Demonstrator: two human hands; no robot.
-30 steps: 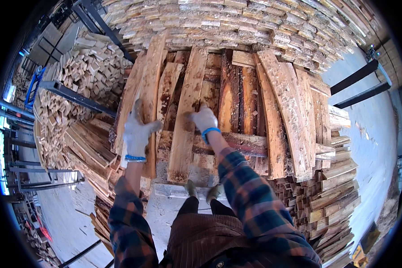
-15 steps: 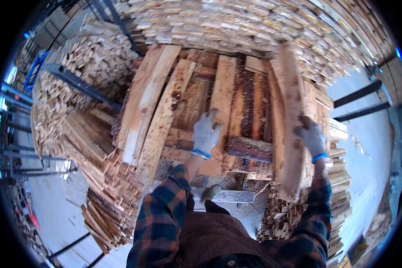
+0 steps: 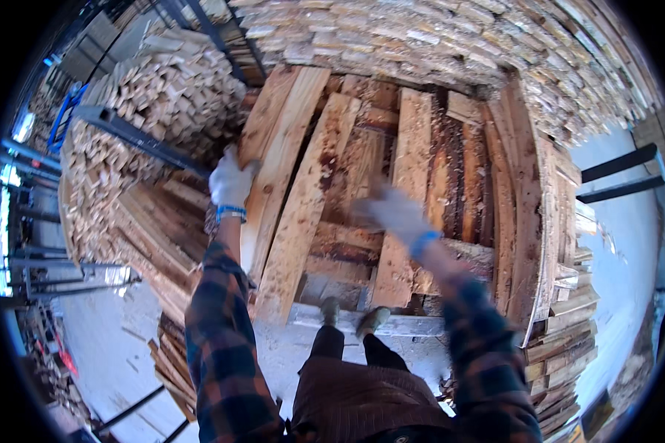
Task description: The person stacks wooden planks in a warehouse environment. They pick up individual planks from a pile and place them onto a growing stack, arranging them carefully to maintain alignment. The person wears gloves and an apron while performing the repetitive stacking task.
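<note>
My left hand [image 3: 232,183], in a white knit glove with a blue cuff, grips the left edge of a pale wooden board [image 3: 288,144] lying lengthwise on the pile. My right hand [image 3: 395,213], gloved the same way, is smeared by motion above the middle of the pile; its fingers cannot be made out. Close to it are a bark-flecked plank [image 3: 412,148] and another speckled plank [image 3: 310,199] lying aslant. Along the pile's right side rests a long brown board [image 3: 526,199], apart from both hands.
Stacked lumber [image 3: 391,37] forms a wall at the far side. On the left stands a heap of cut wood pieces [image 3: 155,96] with a dark metal bar [image 3: 137,136] across it. Two dark prongs [image 3: 621,177] jut in at the right. A grey beam [image 3: 414,325] lies near my feet.
My right hand has let go of the long brown board at the right and swung left over the pile. My left hand has moved from the middle to the pale board's left edge.
</note>
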